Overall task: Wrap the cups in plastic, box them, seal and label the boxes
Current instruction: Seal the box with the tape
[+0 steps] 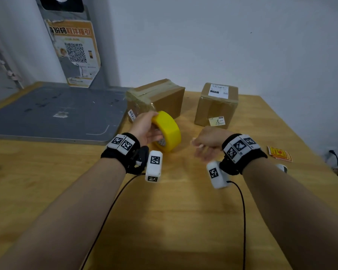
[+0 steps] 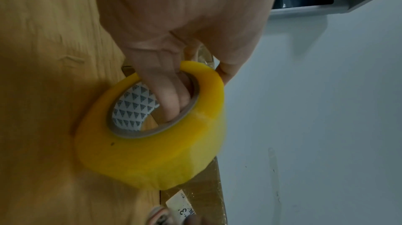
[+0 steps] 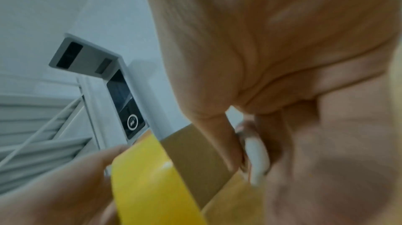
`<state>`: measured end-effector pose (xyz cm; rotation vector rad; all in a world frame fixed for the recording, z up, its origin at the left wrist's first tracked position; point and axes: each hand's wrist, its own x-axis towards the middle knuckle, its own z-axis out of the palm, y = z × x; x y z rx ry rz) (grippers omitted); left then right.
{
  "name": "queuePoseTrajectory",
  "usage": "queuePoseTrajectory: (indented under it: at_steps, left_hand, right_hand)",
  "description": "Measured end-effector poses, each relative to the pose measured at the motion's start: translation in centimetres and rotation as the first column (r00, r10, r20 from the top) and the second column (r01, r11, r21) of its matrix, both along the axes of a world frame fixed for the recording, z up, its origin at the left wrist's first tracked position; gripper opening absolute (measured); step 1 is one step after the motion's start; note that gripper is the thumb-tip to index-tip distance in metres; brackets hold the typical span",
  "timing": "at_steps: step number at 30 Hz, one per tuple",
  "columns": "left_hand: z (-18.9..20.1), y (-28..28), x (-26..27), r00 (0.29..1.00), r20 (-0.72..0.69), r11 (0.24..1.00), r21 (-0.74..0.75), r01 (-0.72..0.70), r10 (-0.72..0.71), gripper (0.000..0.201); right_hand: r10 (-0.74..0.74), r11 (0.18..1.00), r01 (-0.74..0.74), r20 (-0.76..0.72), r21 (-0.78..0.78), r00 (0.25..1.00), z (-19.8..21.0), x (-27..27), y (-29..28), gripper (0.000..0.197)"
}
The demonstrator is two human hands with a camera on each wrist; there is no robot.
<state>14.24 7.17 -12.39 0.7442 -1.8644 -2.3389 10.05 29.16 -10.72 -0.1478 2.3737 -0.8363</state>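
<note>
We see the left hand (image 1: pixel 144 127) gripping a yellow tape roll (image 1: pixel 167 131), fingers (image 2: pixel 172 98) hooked thru the core, thumb over the outer rim; roll is tilted, above the wooden table (image 1: pixel 183 211), just in front of the left box. Right hand (image 1: pixel 207 142) sits just right of the roll, fingers curled in; right wrist view is blurry but thumb + fingertip look pressed together, poss. on a clear tape end, we can't tell for sure. Two cardboard boxes on the table near the wall: left box (image 1: pixel 160 98) is taped over, small tag on its front; right box (image 1: pixel 216 106) has a white label (image 1: pixel 219 91) on top. Red/yellow stickers (image 1: pixel 280 153) lie at the table's right edge. Grey mat (image 1: pixel 57 112) far left.
</note>
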Motion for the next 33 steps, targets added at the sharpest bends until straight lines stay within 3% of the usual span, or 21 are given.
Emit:
queuePoseTrajectory:
  at_steps: [2, 6, 12, 15, 17, 21, 25, 27, 29, 33]
  left_hand:
    - [-0.1, 0.1, 0.4, 1.0, 0.016, 1.0, -0.004, 0.016, -0.016, 0.033]
    - [-0.2, 0.5, 1.3, 0.996, 0.032, 0.996, -0.005, 0.087, -0.087, 0.028]
    - [-0.3, -0.3, 2.6, 0.984, 0.039, 0.985, 0.002, 0.171, -0.171, 0.023]
    - [-0.2, -1.6, 2.9, 0.988, 0.034, 0.988, -0.022, 0.15, -0.149, 0.028]
    - [0.1, -2.6, 2.7, 0.993, 0.03, 0.992, -0.056, 0.114, -0.112, 0.031]
    - [0.4, -3.8, 1.8, 1.0, 0.005, 0.997, -0.07, 0.031, -0.03, 0.037]
    - [-0.6, -3.7, 1.1, 0.999, -0.04, 1.0, -0.013, -0.006, 0.005, 0.034]
    - [-1.2, -3.6, 0.7, 0.995, -0.084, 0.999, 0.03, -0.044, 0.047, 0.035]
    - [-1.5, -3.6, 0.4, 0.99, -0.114, 0.995, 0.061, -0.077, 0.084, 0.034]
    - [-2.2, -3.5, -0.2, 0.978, -0.169, 0.989, 0.101, -0.105, 0.121, 0.023]
  right_hand:
    - [-0.106, 0.982, 0.09, -0.09, -0.166, 0.99, 0.7, -0.6, -0.2, 0.031]
    - [-0.19, 0.907, 0.092, -0.202, -0.412, 0.961, 2.0, -1.1, -1.4, 0.039]
    - [-0.192, 0.707, 0.141, 0.003, -0.693, 0.981, 4.2, -0.5, -4.3, 0.018]
    - [-0.197, 0.608, 0.201, 0.099, -0.768, 0.975, 4.9, -0.8, -5.8, 0.028]
    - [-0.199, 0.601, 0.173, 0.063, -0.78, 0.978, 5.1, -1.2, -6.7, 0.031]
    - [-0.147, 0.674, 0.04, -0.08, -0.738, 0.986, 5.6, -1.8, -8.6, 0.035]
    - [0.014, 0.775, -0.169, -0.252, -0.608, 0.968, 6.5, -2.7, -10.4, 0.031]
    - [0.134, 0.841, -0.315, -0.394, -0.441, 0.909, 7.1, -3.0, -11.2, 0.027]
    - [0.261, 0.873, -0.432, -0.533, -0.225, 0.805, 7.6, -3.3, -12.1, 0.021]
    - [0.405, 0.876, -0.476, -0.657, 0.079, 0.636, 7.6, -4.4, -13.6, 0.012]
